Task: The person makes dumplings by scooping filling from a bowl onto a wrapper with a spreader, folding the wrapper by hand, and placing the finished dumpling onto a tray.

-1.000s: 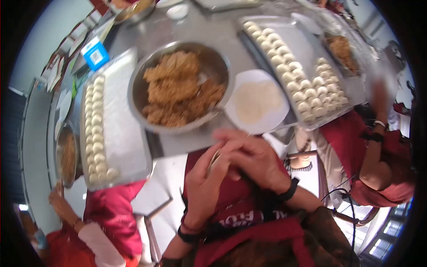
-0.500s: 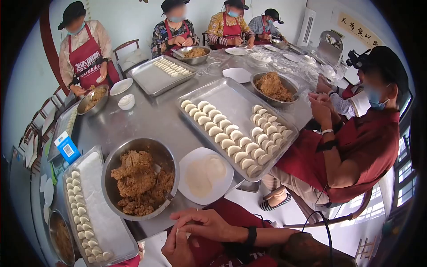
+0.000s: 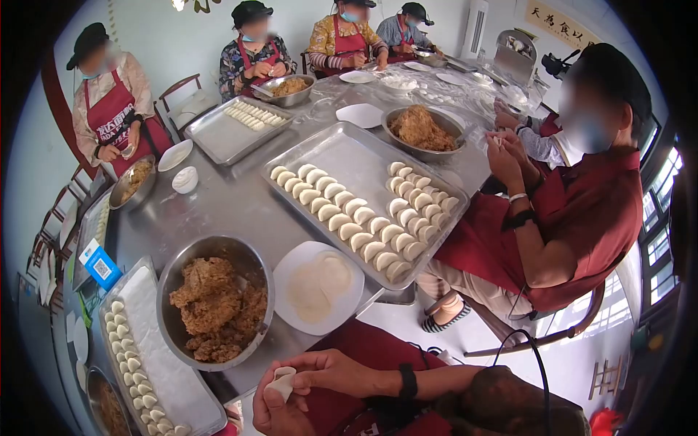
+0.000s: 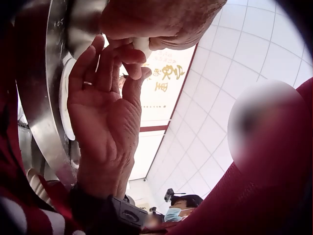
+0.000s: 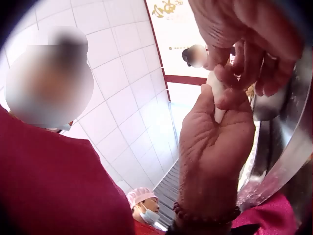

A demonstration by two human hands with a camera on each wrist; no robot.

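Note:
At the bottom of the head view, a pale folded dumpling (image 3: 281,382) is between the two hands. The left hand (image 3: 276,413) holds it from below, its thumb against the dough. The right hand (image 3: 336,373) reaches in from the side, pinching the upper edge. In the left wrist view the left hand (image 4: 161,19) comes from above and the right hand (image 4: 105,117) from below, several fingers bent. The right wrist view shows the dumpling (image 5: 216,93) gripped by the left hand (image 5: 215,142), with the right hand (image 5: 249,44) at its top.
Beside the hands stand a metal bowl of brown filling (image 3: 166,291), a white plate of wrappers (image 3: 352,291) and a tray of dumplings (image 3: 211,396). Farther right is a larger dumpling tray (image 3: 342,134). A seated person (image 3: 582,218) is at the right; others stand or sit beyond.
The head view has swung up from the hands to the whole table. The fingers, earlier wrapped over the dumpling, have parted somewhat, so more of it shows.

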